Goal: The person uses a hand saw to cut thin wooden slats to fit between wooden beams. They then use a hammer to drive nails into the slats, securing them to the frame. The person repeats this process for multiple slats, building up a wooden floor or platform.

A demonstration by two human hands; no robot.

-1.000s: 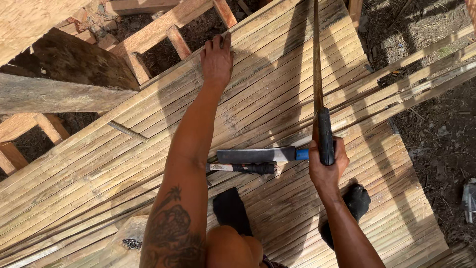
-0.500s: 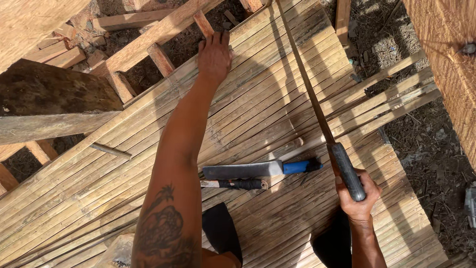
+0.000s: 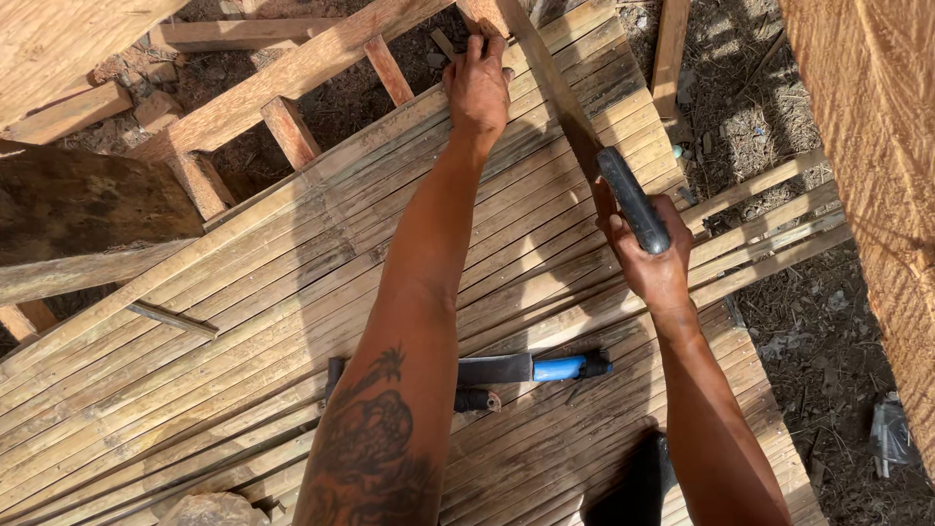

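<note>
- The right hand (image 3: pixel 651 255) is closed around the dark handle of a long blade (image 3: pixel 555 93), which slants away toward the far edge of the bamboo floor (image 3: pixel 243 321).
- The left hand (image 3: pixel 477 86) reaches far out, fingers curled over the floor's far edge, just beside the blade's far end; whether it also grips the blade tip cannot be told.
- The long blade looks stiff and thin, probably light for its length, with a hard edge; the dark rounded handle is the safe place to hold it, and it fills the palm well.
- Near the person, a blue-handled knife (image 3: pixel 526 368) lies flat on the slats, with a smaller dark-handled tool (image 3: pixel 475 399) touching it on the near side.
- The slats look springy and smooth, likely slippery underfoot, with narrow gaps between them.
- Edges: the floor ends at the far side over open wooden beams (image 3: pixel 282 127) and bare ground; on the right it drops to littered earth (image 3: pixel 818 321).
- A rough timber post (image 3: pixel 877 166) stands close on the right, narrowing swing room there; the left side of the floor lies open.
</note>
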